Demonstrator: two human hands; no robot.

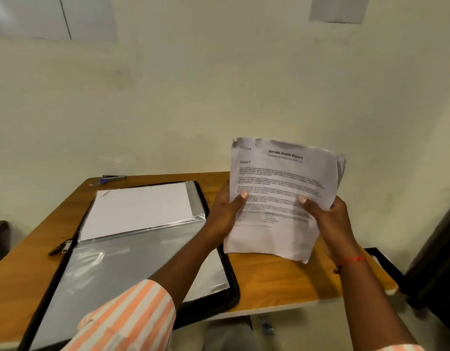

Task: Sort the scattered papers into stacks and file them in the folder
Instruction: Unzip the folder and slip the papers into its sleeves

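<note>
Head cam view: both hands are up holding a stack of papers just above the right side of the wooden table. The left hand is closed around the stack's left edge with the thumb pressed on the front page, and the right hand grips the right edge the same way, thumb on top. The top sheet reads "Sample Health Report", and the stack leans up toward the camera, a bit crumpled at the upper corners.

To the left, the black zip folder lies open flat on the table, clear plastic sleeves showing. One blank white sheet sits in the far sleeve. The left forearm, with a striped orange and white sleeve, crosses over the folder's near half. There's a stapler at the far left corner of the table, with a blue pen right beside it. A red thread is tied around the right wrist.
</note>
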